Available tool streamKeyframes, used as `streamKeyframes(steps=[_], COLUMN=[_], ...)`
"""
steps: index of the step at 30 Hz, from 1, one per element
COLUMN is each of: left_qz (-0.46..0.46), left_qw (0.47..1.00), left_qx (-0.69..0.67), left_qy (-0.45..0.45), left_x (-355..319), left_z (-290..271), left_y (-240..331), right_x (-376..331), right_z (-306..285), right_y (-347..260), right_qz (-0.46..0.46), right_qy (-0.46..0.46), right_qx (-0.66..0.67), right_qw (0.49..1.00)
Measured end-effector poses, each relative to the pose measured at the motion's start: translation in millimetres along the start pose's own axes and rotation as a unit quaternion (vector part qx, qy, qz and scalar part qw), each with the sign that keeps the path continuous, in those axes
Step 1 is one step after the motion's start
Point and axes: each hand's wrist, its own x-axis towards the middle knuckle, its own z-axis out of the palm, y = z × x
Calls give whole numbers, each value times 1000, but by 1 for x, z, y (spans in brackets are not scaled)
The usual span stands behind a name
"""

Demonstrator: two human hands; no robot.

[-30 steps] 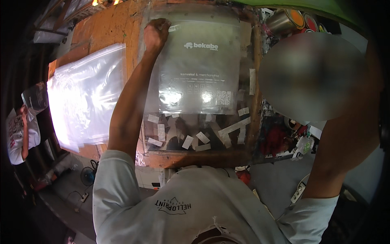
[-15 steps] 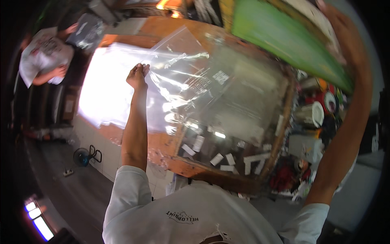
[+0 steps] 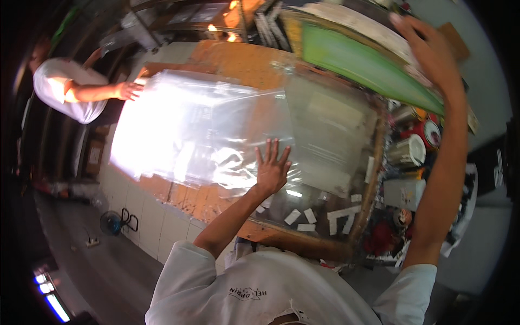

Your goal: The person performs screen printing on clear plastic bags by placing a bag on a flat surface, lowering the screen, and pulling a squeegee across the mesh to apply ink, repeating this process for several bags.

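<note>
My left hand (image 3: 273, 167), fingers spread, lies flat on the near right part of a clear plastic bag (image 3: 244, 116). That bag reaches from the pile of clear plastic bags (image 3: 179, 130) onto the glass plate (image 3: 330, 141) let into the table. At the upper right, my right hand (image 3: 433, 57) is at the outer edge of a tilted screen-printing frame (image 3: 346, 57) with green mesh and appears to hold it; part of its grip is hidden. Strong glare whitens the left of the pile.
A co-worker's hand (image 3: 129, 91) touches the pile's far left edge. White strips (image 3: 306, 216) lie at the glass's near side. Cans (image 3: 410, 150) and a grey box (image 3: 403, 194) crowd the right of the wooden table (image 3: 233, 59). A fan (image 3: 111, 222) stands on the floor at left.
My left hand has let go of the bag's corner, moved right and flattened on the bag, now lying down. The frame and right hand have shifted slightly. The co-worker's hand has reached the pile.
</note>
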Motion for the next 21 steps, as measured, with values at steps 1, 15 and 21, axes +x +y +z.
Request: streamKeyframes(steps=[1, 15, 21], left_qz=[12, 182, 34], left_qw=[1000, 966, 995], left_qx=[-10, -152, -78], left_qy=[-7, -108, -43], left_x=[17, 88, 28], left_z=[11, 48, 25], left_y=[24, 155, 140], right_x=[-2, -28, -34], right_z=[1, -64, -52], right_y=[-5, -30, -24], right_qz=[-27, -19, -53], right_qy=[-3, -166, -92], right_qx=[2, 113, 105], right_qw=[1000, 979, 989])
